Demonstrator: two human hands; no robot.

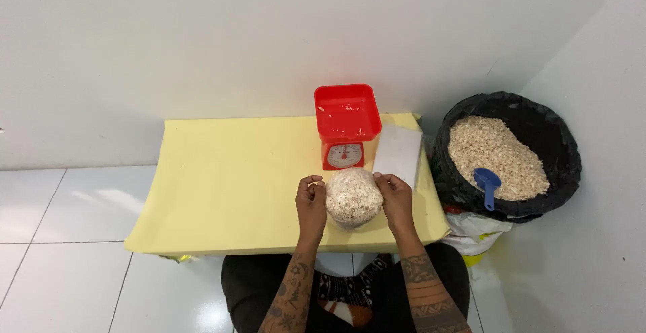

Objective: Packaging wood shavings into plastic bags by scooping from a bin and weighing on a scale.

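A low surface (pixel 222 192) covered in pale yellow sheeting stands against the white wall on a white tiled floor (pixel 60 239). On it sit a red kitchen scale (pixel 346 126) with a square tray, a stack of clear flat bags (pixel 398 151) beside it, and a filled bag of pale flakes (pixel 353 197) near the front edge.

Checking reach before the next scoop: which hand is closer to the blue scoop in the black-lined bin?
Right. The right hand grips the filled clear bag's right side, on the side toward the blue scoop; the left hand is on the bag's far side.

Tattooed forearms, bare hands, dark patterned clothing
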